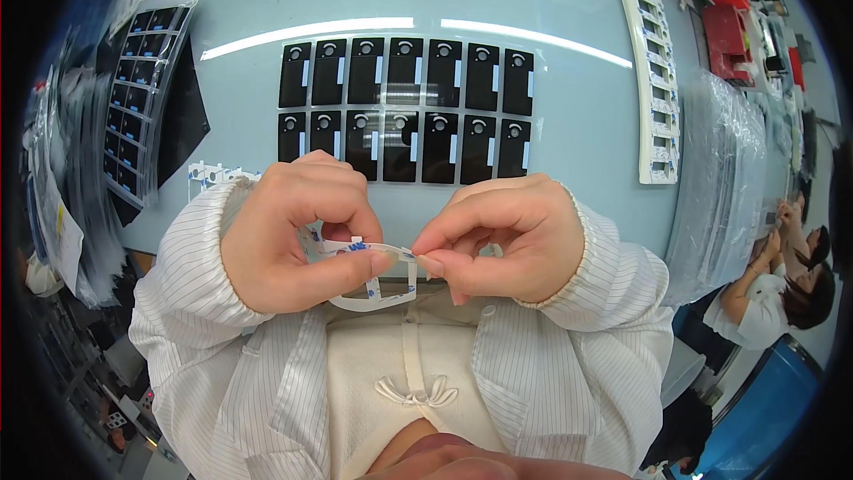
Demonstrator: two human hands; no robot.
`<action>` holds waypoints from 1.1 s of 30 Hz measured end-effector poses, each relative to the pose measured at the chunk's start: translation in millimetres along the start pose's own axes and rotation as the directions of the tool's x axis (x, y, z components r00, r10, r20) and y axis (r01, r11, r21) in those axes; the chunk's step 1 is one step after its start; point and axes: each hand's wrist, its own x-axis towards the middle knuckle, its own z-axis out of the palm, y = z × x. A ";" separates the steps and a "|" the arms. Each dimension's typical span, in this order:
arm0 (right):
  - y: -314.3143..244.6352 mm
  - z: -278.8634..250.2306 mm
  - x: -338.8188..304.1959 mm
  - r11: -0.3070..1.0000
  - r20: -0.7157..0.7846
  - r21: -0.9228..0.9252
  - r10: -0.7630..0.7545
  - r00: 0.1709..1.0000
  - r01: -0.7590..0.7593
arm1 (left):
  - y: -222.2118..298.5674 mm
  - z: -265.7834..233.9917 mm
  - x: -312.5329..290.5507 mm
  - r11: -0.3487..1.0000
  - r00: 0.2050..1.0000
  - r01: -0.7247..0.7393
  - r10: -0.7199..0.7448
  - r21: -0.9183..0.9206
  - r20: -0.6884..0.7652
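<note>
Close in front of my body, a thin white cut-out adhesive strip [373, 304] with blue marks bends in a loop. My left hand [293, 236] is closed, its thumb and forefinger pinching the strip. At the strip's right end, my right hand [506, 240] is closed too, with thumb and forefinger tips pressed together on it. Whether a small separate piece lies between the right fingertips is too small to tell. Beyond both hands, several black rectangular panels [405, 71] lie in two rows, each with a round hole and a light blue tab.
The pale table [577, 124] also bears a white slotted frame [653, 71] at right and a tray of black panels [142, 89] at left. Another white cut-out strip [209, 175] lies by my left sleeve. Clear plastic sheets [724, 178] are stacked at right. Other people sit farther right.
</note>
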 end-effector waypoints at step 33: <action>-2.0 3.2 7.2 0.823 -0.009 0.375 0.464 0.886 -0.427 | 12.2 7.8 -18.2 0.738 0.931 -0.205 0.350 0.643 -0.106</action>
